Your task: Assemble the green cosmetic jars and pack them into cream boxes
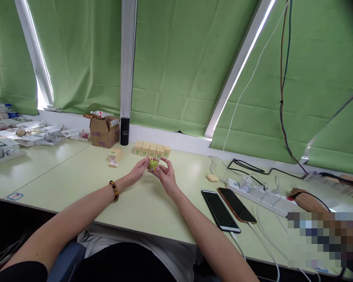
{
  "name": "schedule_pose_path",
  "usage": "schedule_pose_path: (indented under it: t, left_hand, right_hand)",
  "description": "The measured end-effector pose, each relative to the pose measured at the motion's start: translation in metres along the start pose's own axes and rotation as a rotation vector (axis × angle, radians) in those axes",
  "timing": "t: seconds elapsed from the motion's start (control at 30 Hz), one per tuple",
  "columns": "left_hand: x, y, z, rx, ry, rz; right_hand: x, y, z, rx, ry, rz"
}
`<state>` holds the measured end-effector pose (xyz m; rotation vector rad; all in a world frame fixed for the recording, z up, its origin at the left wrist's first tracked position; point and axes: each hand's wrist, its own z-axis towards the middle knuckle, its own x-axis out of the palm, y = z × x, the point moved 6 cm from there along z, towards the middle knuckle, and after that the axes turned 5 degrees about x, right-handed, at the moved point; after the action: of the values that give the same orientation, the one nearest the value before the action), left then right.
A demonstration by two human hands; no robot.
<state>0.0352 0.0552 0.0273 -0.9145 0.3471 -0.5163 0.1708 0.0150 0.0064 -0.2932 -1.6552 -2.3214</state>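
Observation:
Between both hands, above the table, is a small round green object (153,165) with a pale loop on top; its exact kind I cannot make out. My left hand (139,170) pinches it from the left side near the loop. My right hand (166,175) has its thumb and fingers around the right side. Just behind the hands stands a row of several small tan boxes (149,150) with green labels. To the left of them an opened tan box (114,157) lies on the table (85,184).
A brown carton (104,132) and a black tumbler (124,131) stand at the back. Two phones, one white-edged (220,211) and one brown-cased (237,205), lie at right beside a power strip (261,196) with tangled cables. Packaged goods (50,135) fill the far left.

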Motion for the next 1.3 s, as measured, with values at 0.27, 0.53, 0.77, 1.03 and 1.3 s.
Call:
schedule_pose_path:
  t: [0.27, 0.53, 0.77, 1.03, 1.3]
  left_hand:
    - [-0.018, 0.007, 0.0, 0.026, -0.112, 0.07]
    - [-0.008, -0.015, -0.006, 0.285, -0.058, 0.492]
    - [-0.007, -0.018, -0.005, 0.338, -0.115, 0.541]
    - [-0.007, -0.025, -0.005, 0.365, -0.141, 0.553]
    - [-0.007, -0.027, -0.005, 0.374, -0.145, 0.553]
  right_hand:
    - [-0.005, 0.007, 0.001, -0.031, -0.109, 0.021]
    - [-0.002, 0.009, -0.001, -0.039, -0.121, -0.038]
    - [0.006, 0.015, -0.003, -0.073, 0.026, -0.027]
    - [0.004, 0.018, -0.002, -0.095, 0.027, -0.062]
    - [0.003, 0.019, -0.003, -0.12, -0.006, -0.126]
